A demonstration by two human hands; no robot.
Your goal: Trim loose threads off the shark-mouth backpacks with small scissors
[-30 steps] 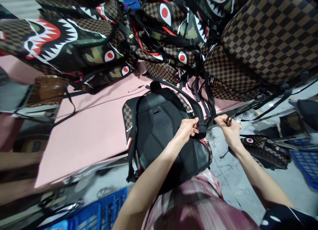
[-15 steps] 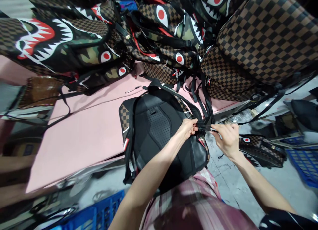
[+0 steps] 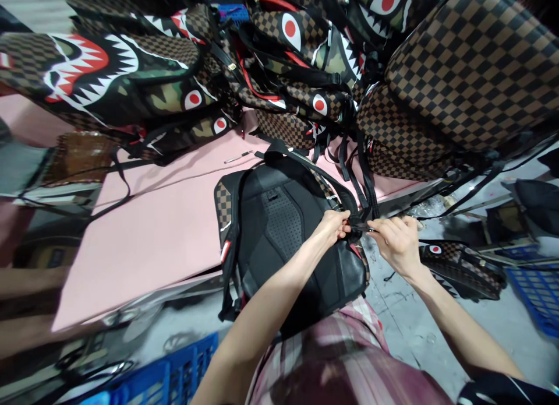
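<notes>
A black backpack (image 3: 253, 236) with checkered sides lies back panel up across the front edge of the pink table, against my lap. My left hand (image 3: 334, 225) is closed on the backpack's black strap (image 3: 356, 219) at its right side. My right hand (image 3: 398, 242) pinches a slim, shiny tool (image 3: 364, 227), possibly small snips, too thin to name surely. The tool points left, its tip meeting the strap beside my left fingertips. My fingers partly hide the spot where tip and strap meet.
Several checkered and camouflage backpacks (image 3: 288, 73) with shark faces crowd the back of the pink table (image 3: 144, 242). A pen (image 3: 238, 157) lies there. Another backpack (image 3: 463, 268) sits on the floor at right, near a blue crate (image 3: 535, 294). A second blue crate (image 3: 174, 370) stands lower left.
The view has shifted slightly, so the table and bags appear a little further right. Both hands keep their hold at the strap, with the tool tip still there.
</notes>
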